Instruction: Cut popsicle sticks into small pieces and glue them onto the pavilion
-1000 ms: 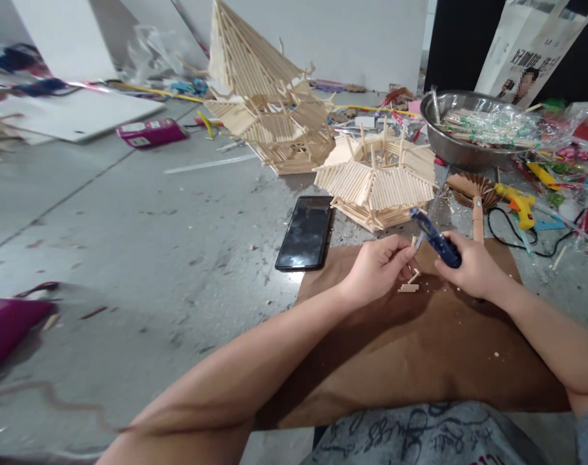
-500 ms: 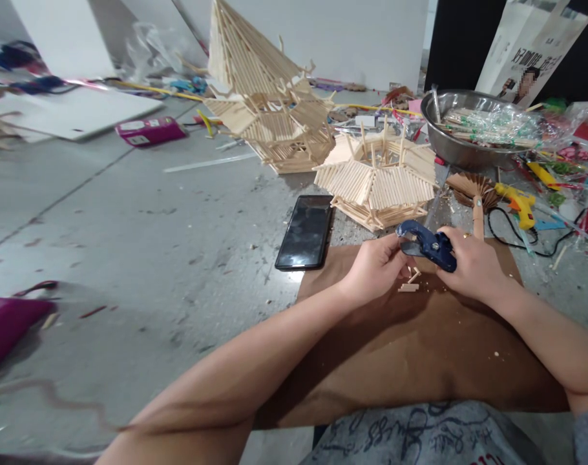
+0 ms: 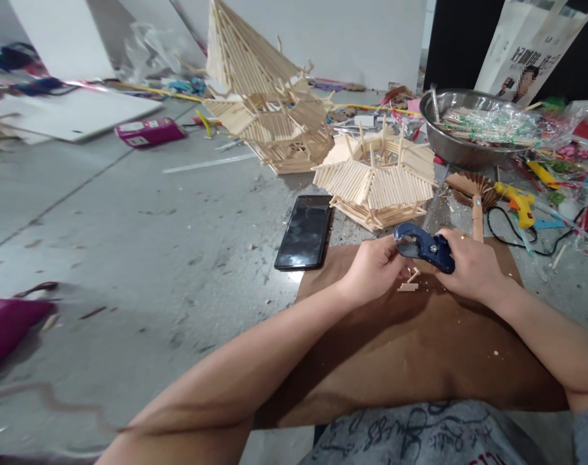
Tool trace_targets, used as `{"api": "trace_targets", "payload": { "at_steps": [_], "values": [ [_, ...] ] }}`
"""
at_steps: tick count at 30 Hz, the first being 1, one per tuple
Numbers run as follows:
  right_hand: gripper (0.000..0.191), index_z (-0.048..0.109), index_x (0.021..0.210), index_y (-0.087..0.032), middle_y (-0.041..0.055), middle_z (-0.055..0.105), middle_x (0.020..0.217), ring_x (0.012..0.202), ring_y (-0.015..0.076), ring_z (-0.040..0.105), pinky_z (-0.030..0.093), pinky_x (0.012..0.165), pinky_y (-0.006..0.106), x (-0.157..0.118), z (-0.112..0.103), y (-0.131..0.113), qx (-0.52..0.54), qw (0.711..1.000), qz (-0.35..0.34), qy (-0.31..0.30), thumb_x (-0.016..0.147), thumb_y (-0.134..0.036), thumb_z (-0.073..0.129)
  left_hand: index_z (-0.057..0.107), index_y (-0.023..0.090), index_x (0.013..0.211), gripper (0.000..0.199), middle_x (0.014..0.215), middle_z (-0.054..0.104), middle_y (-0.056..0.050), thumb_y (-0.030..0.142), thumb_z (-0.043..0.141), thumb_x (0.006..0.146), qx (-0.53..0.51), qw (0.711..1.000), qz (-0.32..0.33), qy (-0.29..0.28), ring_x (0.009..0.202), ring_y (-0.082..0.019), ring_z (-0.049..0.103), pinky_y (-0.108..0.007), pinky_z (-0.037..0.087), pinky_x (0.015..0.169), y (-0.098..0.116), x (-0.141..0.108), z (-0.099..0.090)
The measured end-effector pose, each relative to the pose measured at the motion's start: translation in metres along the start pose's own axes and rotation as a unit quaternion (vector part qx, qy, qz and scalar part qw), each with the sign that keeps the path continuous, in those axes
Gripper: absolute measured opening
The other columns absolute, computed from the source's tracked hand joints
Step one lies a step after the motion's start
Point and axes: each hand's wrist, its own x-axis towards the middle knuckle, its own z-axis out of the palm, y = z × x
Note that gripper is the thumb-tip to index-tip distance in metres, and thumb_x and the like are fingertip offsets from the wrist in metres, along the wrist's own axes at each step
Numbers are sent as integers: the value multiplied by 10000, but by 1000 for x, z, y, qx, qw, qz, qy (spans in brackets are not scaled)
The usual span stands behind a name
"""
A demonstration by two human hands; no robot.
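Observation:
My right hand (image 3: 471,265) is wrapped round the handles of a dark blue pipe cutter (image 3: 427,248), its curved jaw and blade pointing left. At the jaw, my left hand (image 3: 374,268) is closed, fingers pinched together; what sits in them is too small and hidden to make out. Below the fingers, several short cut wooden sticks (image 3: 408,287) lie on a brown paper sheet (image 3: 395,361). Just beyond the hands stands a low many-sided stick model (image 3: 376,184) with a sloping roof and upright sticks at its top.
A taller stick pagoda (image 3: 274,97) stands behind. A black phone (image 3: 304,232) lies left of the paper. On the right are a metal bowl (image 3: 446,145) of wrapped sticks, a yellow glue gun (image 3: 519,203) with a black cord, and a folded brown paper fan (image 3: 477,206). Purple packs (image 3: 151,131) lie leftward.
The cutter and my right hand have shifted very slightly left, the jaw closer to my left fingertips. Otherwise the hands and objects look the same.

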Motion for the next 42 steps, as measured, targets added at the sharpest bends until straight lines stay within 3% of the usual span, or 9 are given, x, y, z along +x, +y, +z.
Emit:
{"api": "trace_targets", "payload": {
  "at_steps": [8,22,42],
  "values": [
    [385,470,1032,-146,94,617,839,722,231,587,347,562,302,1,-1,-1,-10,1000,-5,-10,744,-398,506,542,155,628,184,536,610,12,67,410,720,6,1000,5,0,488,-91,596,-176,469,496,-1,0,0],
    [345,494,978,-146,105,650,836,723,225,617,393,579,308,-1,3,1,24,999,-27,28,793,-434,453,574,137,627,197,542,616,9,58,422,724,-3,999,47,8,504,-86,600,-164,474,498,-6,-2,1],
    [300,515,941,-148,90,657,803,674,216,625,376,543,296,-4,7,2,31,999,-15,23,769,-389,466,563,139,644,176,549,615,2,101,432,754,-28,999,39,-20,500,-88,602,-168,484,485,-10,-2,1]
  ]
}}
